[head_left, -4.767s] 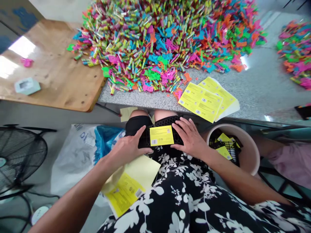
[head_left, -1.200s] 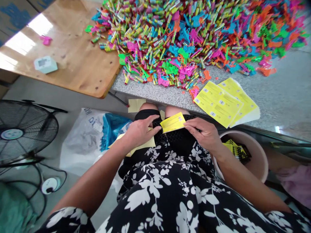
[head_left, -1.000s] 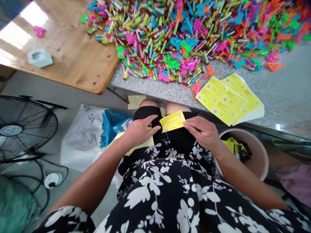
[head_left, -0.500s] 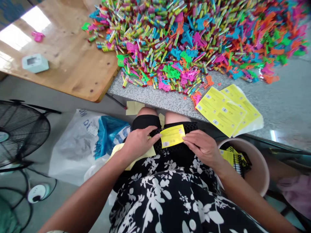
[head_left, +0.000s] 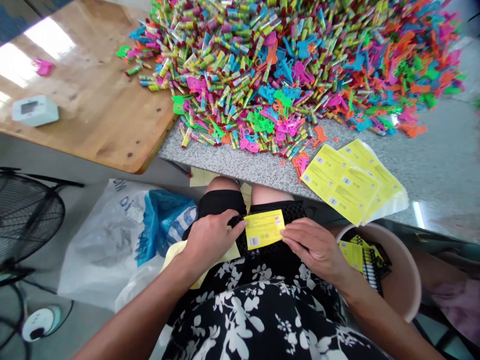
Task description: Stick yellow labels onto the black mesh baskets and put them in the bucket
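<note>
A small yellow label (head_left: 264,230) with a barcode and fine print lies across a black honeycomb-patterned piece (head_left: 296,211) above my lap. The thumb of my left hand (head_left: 210,239) presses at the label's left edge, its forefinger reaching over the black piece. At the opposite edge, the thumb and fingers of my right hand (head_left: 313,246) pinch the label's lower right corner. How much of the black piece sits in my left fingers is hidden. Pale yellow backing paper (head_left: 228,254) lies on my lap beneath my left hand.
Yellow label sheets (head_left: 339,182) lie on the grey stone tabletop (head_left: 221,161). Behind them is a heap of colourful tubes and plastic pieces (head_left: 240,65). A pale bucket (head_left: 407,280) stands right, a plastic bag (head_left: 93,250) and black fan (head_left: 30,215) left. A white device (head_left: 35,111) sits on the wooden table (head_left: 101,115).
The whole view has shifted, so the table and lap appear a little lower. Both hands keep their places at the label's edges.
</note>
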The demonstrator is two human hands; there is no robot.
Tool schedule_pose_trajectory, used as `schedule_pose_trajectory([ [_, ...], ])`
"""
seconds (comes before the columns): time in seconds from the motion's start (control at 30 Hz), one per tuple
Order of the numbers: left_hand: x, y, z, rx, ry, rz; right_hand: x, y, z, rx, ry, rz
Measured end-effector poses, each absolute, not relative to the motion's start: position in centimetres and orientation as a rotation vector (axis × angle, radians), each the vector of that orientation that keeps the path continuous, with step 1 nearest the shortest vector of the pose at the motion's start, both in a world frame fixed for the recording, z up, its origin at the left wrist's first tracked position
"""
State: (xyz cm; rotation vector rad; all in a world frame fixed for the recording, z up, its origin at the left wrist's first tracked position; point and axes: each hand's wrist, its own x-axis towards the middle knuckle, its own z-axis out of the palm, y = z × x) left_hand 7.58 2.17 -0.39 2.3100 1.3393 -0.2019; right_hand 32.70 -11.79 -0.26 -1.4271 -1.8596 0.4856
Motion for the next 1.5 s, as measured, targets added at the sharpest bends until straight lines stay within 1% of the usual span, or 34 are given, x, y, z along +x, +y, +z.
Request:
schedule_pose_trajectory([
  [0.53, 8.3, 2.3, -0.1, 2.307, 1.402, -0.266, 32.2, -11.7, 1.3, -1.537, -1.951, 0.455],
  [1.0, 8.2, 1.9, -0.4, 2.343, 1.394, -0.251, 32.5, -12.2, 0.1, -1.434, -1.957, 0.311],
  [1.3, 8.4, 1.8, -0.2, 2.371, 1.394, -0.242, 32.2, -12.6, 1.3, -1.547, -1.945, 0.456],
  [1.5, 8.4, 1.6, -0.5, 2.400, 1.408, -0.229, 32.4, -13.0, 2.4, -1.746, -1.928, 0.531],
])
